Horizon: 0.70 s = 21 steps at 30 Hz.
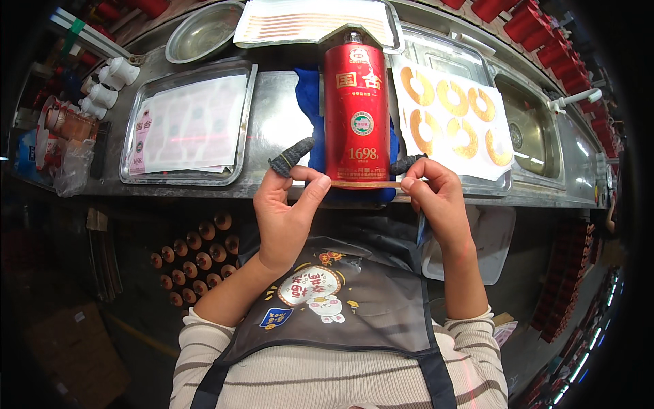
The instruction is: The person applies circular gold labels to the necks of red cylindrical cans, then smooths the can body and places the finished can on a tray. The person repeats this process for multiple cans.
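Note:
A red bottle (356,138) with gold and white print lies on a blue cloth (310,102), its neck against a metal holder (352,30) at the far end. Across the bottle's lower end runs a thin gold strip (365,184). My left hand (288,209) pinches the strip's left end between thumb and finger, and my right hand (437,197) pinches its right end. Each hand wears a dark grey knitted finger cot on one finger. The strip is stretched straight and seems to touch the bottle; the exact contact is hard to tell.
Left is a metal tray (240,148) of printed transfer sheets. A sheet of gold ring shapes (449,105) lies right, beside a sink (526,128). Behind are a steel bowl (204,33) and a tray of striped sheets (317,23). White containers (120,71) stand far left.

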Each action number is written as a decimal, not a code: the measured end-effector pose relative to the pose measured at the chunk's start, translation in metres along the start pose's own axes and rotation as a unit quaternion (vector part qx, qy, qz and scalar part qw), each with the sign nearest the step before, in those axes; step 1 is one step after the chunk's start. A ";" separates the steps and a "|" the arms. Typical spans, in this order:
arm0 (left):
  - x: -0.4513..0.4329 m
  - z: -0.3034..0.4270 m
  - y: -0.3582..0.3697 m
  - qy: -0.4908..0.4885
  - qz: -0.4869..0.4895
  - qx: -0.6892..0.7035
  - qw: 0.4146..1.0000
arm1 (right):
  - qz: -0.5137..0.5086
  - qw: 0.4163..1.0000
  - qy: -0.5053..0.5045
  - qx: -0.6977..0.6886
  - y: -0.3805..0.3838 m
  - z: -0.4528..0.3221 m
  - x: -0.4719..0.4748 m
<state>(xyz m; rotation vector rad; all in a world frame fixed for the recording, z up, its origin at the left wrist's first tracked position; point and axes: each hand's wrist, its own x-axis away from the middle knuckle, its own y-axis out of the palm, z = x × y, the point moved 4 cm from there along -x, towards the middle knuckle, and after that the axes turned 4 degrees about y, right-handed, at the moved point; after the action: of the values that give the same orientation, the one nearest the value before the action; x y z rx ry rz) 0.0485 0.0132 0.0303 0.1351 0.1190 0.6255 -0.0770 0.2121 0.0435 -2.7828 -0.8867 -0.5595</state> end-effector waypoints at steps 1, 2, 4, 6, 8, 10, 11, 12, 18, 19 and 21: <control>0.000 0.000 0.000 0.000 0.003 -0.002 1.000 | 0.000 1.000 -0.002 0.003 0.000 0.001 0.000; 0.000 0.001 0.000 0.000 0.005 -0.003 1.000 | 0.001 1.000 -0.005 0.006 0.001 0.001 0.000; 0.000 0.000 -0.001 -0.005 0.008 -0.007 1.000 | 0.003 1.000 -0.010 0.010 0.002 0.001 0.000; 0.000 -0.002 -0.003 -0.014 0.009 -0.010 1.000 | 0.005 1.000 -0.015 0.013 0.003 0.002 0.000; 0.000 -0.003 -0.004 -0.011 0.005 -0.010 1.000 | 0.006 1.000 -0.016 0.005 0.006 0.001 -0.001; 0.000 -0.004 -0.003 -0.009 0.003 -0.010 1.000 | 0.009 1.000 -0.017 0.006 0.006 0.001 -0.001; 0.000 -0.004 -0.003 -0.007 0.003 -0.011 1.000 | 0.010 1.000 -0.017 0.009 0.006 0.002 -0.001; 0.000 -0.004 -0.003 -0.005 0.003 -0.012 1.000 | 0.012 1.000 -0.018 0.013 0.006 0.002 -0.001; -0.001 -0.002 -0.001 -0.006 -0.005 -0.013 1.000 | 0.010 1.000 -0.024 0.009 0.007 0.004 -0.003; -0.001 -0.002 -0.001 -0.006 -0.008 -0.016 1.000 | 0.011 1.000 -0.026 0.012 0.007 0.005 -0.003; -0.002 -0.004 -0.002 -0.006 -0.016 -0.020 1.000 | 0.013 0.999 -0.032 0.020 0.007 0.007 -0.004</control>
<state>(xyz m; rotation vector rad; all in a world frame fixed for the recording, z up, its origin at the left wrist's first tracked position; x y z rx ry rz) 0.0478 0.0111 0.0267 0.0987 0.0961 0.5952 -0.0734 0.2062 0.0354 -2.7861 -0.8626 -0.4469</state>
